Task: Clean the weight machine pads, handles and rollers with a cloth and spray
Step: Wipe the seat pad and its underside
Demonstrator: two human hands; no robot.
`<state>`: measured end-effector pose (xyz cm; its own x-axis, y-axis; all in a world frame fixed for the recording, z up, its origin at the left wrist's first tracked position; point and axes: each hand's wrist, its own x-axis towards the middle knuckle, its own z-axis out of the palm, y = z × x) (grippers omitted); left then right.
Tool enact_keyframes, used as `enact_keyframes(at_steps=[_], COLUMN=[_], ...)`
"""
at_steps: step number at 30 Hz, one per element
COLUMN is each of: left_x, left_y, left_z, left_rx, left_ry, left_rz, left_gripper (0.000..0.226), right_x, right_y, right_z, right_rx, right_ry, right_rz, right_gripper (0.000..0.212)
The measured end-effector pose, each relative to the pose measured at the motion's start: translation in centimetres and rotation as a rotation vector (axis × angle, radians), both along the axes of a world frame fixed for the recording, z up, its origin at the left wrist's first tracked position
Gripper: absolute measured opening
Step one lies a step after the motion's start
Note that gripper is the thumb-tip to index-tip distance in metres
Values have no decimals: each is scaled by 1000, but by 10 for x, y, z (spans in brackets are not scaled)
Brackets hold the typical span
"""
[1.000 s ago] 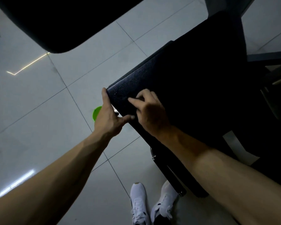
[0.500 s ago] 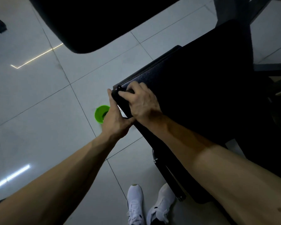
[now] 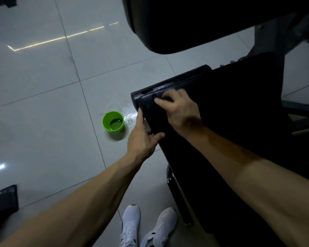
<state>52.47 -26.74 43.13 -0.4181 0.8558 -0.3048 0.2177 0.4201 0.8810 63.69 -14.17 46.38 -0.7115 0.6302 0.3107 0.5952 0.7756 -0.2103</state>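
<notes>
The tiled floor (image 3: pixel 43 86) fills the view from seven to eleven o'clock. A broad black seat pad (image 3: pixel 239 122) slopes across the three o'clock side, and a second dark pad (image 3: pixel 194 20) overhangs at one o'clock.

The right hand (image 3: pixel 182 111) lies on top of the seat pad near its ten o'clock corner, fingers bent and pressing down. A darker layer seems to lie under them, but whether it is a cloth, or whether the fingers pinch it, cannot be told in this light. The left hand (image 3: pixel 141 139) rests against the pad's side edge at the right hand's seven o'clock, fingers straight along the edge, thumb spread beneath, holding nothing.

A green bucket (image 3: pixel 113 122) with liquid stands on the floor at the corner's eight o'clock, with splashed drops (image 3: pixel 128 118) beside it. White shoes (image 3: pixel 130 227) show at six o'clock.

The step looks like wiping the pad's corner and edge seam. To do it well, the left hand should steady the edge while the right draws firm, overlapping strokes from the corner inward. It should follow the seam where grime gathers, and the feet should stay off the wet tile.
</notes>
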Motion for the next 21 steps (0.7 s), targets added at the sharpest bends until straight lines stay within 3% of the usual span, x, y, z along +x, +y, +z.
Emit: enact_keyframes(at_steps=[3,8,11,13,16,18,21], left_x=[-4,-14,-6,-3,-3,-5,-15], left_y=[0,-14,-27,-26,-22,-21,-17], left_z=[-5,-3,8,16,22,26,25], left_rx=[4,-103,-192,-207,-225,-255,-321], left_ry=[-33,-199,-429,-481,-564,-641,-902], left_rz=[19,68,49,30,73,162,371], left_gripper=[111,33,50,60,73,58,31], right_x=[-56,-16,13,-5,-52,-64,-31], right_y=[12,-43,-48,-30,6,17,-15], right_z=[10,-17,-12,-7,3,1,-8], right_rx=[-116,-92,-106,-88,-131,-159,-133], right_ry=[25,54,50,48,117,132,117], right_rz=[-58,152,195,197,6,-73,28], right_gripper=[28,24,25,24,26,25,24])
